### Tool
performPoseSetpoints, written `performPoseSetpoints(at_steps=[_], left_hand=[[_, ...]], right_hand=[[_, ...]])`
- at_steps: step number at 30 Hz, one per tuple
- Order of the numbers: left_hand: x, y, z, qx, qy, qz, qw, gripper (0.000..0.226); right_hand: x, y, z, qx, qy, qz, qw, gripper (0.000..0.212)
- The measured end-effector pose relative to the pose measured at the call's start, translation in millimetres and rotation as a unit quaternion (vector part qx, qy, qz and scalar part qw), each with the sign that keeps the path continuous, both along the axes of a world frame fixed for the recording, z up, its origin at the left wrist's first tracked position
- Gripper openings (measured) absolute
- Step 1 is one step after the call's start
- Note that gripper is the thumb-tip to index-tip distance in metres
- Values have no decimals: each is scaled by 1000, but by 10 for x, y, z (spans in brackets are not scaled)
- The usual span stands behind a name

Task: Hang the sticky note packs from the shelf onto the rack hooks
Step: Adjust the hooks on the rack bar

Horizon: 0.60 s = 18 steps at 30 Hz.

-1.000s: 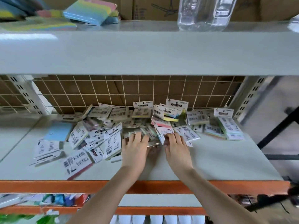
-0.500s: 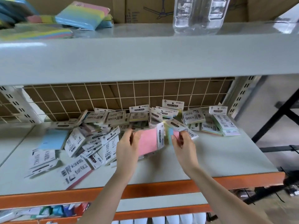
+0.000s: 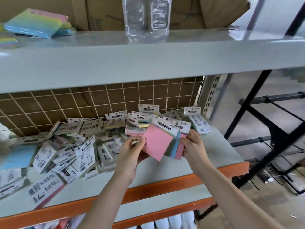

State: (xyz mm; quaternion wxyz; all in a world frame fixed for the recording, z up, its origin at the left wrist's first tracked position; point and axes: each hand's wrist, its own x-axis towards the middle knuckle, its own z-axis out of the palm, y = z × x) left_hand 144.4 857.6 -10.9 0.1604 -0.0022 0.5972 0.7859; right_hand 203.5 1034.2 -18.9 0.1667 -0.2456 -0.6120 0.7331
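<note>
While hands [image 3: 162,147] grip packs [image 3: 157,142], shelf [image 3: 219,146] cluttered

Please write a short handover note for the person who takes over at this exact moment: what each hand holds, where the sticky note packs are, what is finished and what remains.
Left hand: grips the pink pack at its left edge, lifted above the shelf.
Right hand: grips a second pack, blue and pink, just right of the first.
Pile: many packs lie loose on the shelf, mostly left and behind the hands.
Rack: black frame to the right; no pack is seen hanging on it.
Done: two packs picked up.
Left: hang these two by their header holes, then do the pile.
</note>
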Motion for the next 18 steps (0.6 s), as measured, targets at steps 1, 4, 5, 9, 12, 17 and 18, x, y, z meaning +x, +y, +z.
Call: performPoseSetpoints(at_steps=[1,4,5,9,12,17,18], left_hand=[[34,54,-4,-15,12,-4,1000,9],[220,360,15,-67,46,-1,997,7],[300,480,26,-83,58,-1,995,7],[735,980,84,-135,152,-16,979,12],[1100,1342,142,-162,197,-35,966,11],[1529,1886,336,-152,208,-100,961,17],[1610,2000,392,-145,215,-112,959,15]], right_hand=[[38,36,24,-15,4,1,1000,13],[257,263,126,-33,40,2,999,16],[349,361,135,-19,45,2,999,11],[800,713,228,49,76,8,996,34],[1155,1003,324,78,112,-16,991,26],[1700,1574,534,176,120,-49,976,14],[1803,1681,581,185,127,-53,973,14]])
